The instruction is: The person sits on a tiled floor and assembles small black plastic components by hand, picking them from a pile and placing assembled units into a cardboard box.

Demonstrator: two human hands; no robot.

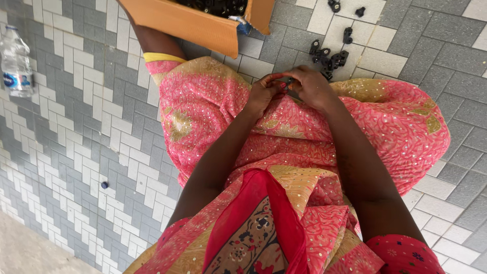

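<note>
Head view: both hands are seen brought together over the lap, just short of the heap [329, 57] of black parts on the tiled floor [91, 122]. A small dark part [289, 84] is pinched between them; the left hand [264, 94] is closed on it with a narrow grip, and the right hand [310, 87] is curled around it from the other side. Left of the heap, a cardboard box [187, 23] holding more parts is seen. Far left of the heap, a plastic bottle [15, 63] lies.
</note>
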